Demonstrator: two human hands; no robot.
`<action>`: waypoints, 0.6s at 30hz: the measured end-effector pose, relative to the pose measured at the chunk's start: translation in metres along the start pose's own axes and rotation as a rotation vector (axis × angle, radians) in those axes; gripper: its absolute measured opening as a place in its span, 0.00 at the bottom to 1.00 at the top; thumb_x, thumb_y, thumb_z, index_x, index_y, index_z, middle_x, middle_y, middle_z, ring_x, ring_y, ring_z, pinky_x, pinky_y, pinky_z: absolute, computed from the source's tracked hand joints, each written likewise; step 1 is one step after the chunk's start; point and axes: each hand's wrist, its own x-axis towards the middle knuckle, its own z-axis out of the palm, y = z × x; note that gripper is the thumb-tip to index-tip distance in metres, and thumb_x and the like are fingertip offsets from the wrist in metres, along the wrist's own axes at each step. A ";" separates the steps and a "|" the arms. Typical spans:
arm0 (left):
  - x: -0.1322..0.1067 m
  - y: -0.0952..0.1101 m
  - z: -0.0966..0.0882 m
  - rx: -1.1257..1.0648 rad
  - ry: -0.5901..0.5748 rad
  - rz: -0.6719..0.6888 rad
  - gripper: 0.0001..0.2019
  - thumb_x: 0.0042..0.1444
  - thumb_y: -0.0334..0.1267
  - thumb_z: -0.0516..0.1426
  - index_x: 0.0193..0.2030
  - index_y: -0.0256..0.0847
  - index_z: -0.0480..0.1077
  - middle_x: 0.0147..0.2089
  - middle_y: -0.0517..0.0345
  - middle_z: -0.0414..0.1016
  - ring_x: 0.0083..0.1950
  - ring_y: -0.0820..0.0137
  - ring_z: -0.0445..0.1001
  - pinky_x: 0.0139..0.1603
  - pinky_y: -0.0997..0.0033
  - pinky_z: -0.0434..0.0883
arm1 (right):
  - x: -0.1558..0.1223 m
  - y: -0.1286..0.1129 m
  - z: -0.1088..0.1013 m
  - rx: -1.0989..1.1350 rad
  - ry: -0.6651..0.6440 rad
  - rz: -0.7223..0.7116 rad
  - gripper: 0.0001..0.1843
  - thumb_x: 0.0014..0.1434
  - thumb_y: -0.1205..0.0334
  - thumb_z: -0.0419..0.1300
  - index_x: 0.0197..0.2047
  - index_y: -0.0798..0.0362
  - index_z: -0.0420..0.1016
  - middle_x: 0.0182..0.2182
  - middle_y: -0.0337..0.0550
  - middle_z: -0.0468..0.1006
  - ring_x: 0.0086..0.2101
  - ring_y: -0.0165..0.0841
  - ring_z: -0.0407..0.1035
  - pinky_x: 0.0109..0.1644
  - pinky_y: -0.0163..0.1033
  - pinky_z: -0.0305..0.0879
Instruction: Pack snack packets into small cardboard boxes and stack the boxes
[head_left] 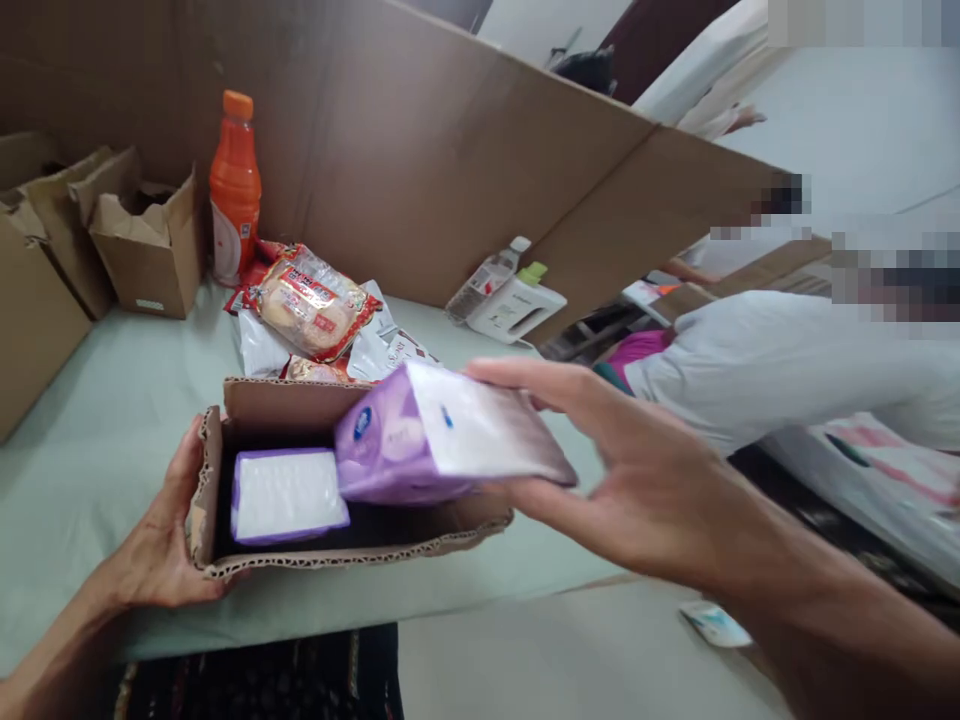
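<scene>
My left hand (161,540) grips the left end of an open cardboard box (352,555), fingers wrapped round its wall. Inside, at the left, lies a white-topped pack of tissues (289,495) with purple edges. A second, purple and white tissue pack (405,440) is tilted over the box's right half, its left end within the opening. My right hand (600,470) is closed on that pack's right end, thumb and fingers on opposite sides. Whether the pack's underside touches the box floor is hidden.
Behind the box are red-and-clear snack packets (315,300) and an orange bottle (236,190). Smaller cardboard boxes (146,240) stand at left. A clear bottle (487,280) and white jug (517,305) lean by the cardboard partition (420,150). People in white (787,360) are at right.
</scene>
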 end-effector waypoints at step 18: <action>0.000 0.003 -0.001 -0.025 -0.074 0.009 0.62 0.52 0.65 0.67 0.82 0.55 0.33 0.85 0.49 0.41 0.81 0.34 0.47 0.75 0.28 0.52 | 0.032 -0.038 -0.005 -0.372 -0.328 -0.221 0.16 0.62 0.57 0.60 0.52 0.39 0.78 0.43 0.49 0.81 0.37 0.49 0.75 0.36 0.53 0.73</action>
